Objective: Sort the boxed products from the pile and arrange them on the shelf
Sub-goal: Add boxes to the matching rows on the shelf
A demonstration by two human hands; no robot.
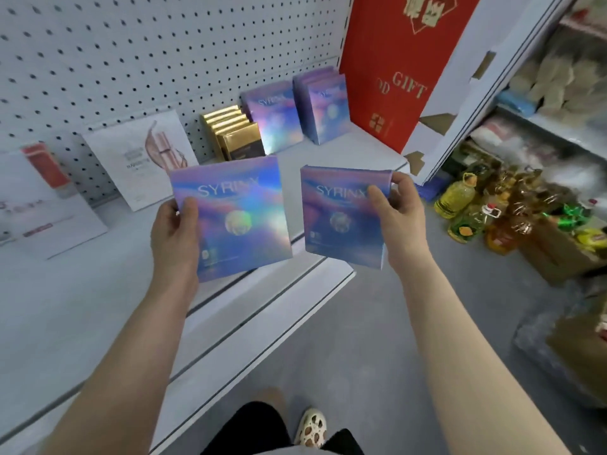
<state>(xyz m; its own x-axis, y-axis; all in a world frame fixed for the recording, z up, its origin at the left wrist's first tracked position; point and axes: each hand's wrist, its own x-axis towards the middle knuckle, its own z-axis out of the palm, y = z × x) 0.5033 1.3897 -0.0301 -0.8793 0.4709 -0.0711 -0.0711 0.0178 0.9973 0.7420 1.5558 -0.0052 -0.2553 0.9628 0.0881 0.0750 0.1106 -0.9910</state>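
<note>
Both forearms are bare, with no sleeves, watch or rings visible on the left hand [174, 231] or right hand [399, 221]. Lower body: black garment [249, 425]. One foot: cream perforated clog [311, 426].

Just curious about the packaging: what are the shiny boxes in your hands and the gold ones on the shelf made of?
Held boxes: probably thin card with holographic film, given their rainbow glare. Gold boxes: likely card with metallic foil, mirror-like.
</note>
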